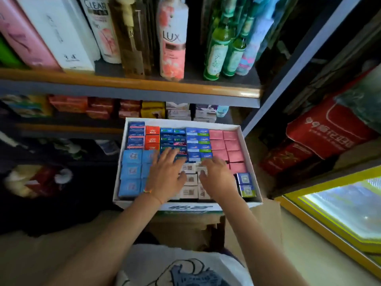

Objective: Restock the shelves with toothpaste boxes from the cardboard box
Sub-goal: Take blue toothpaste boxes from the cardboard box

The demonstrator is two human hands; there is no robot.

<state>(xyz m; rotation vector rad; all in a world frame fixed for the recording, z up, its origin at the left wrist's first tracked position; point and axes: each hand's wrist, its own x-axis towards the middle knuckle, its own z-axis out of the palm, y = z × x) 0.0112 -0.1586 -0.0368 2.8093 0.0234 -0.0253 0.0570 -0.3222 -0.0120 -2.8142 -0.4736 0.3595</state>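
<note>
**Both hands on the white boxes in the tray**

In front of the shelving, a white-walled cardboard box sat open, packed with toothpaste boxes standing on end: light blue ones at the left, orange ones and dark blue ones at the back, pink ones at the right. The left hand lay flat, fingers spread and straight, over the blue and green boxes in the middle, holding nothing. The right hand rested beside it on the white toothpaste boxes, its fingers bent onto their tops; whether it pinched one could not be told. The two hands were near each other but apart. Above, a shelf carried a LUX bottle and green bottles. Red packs lay at the right.
</note>
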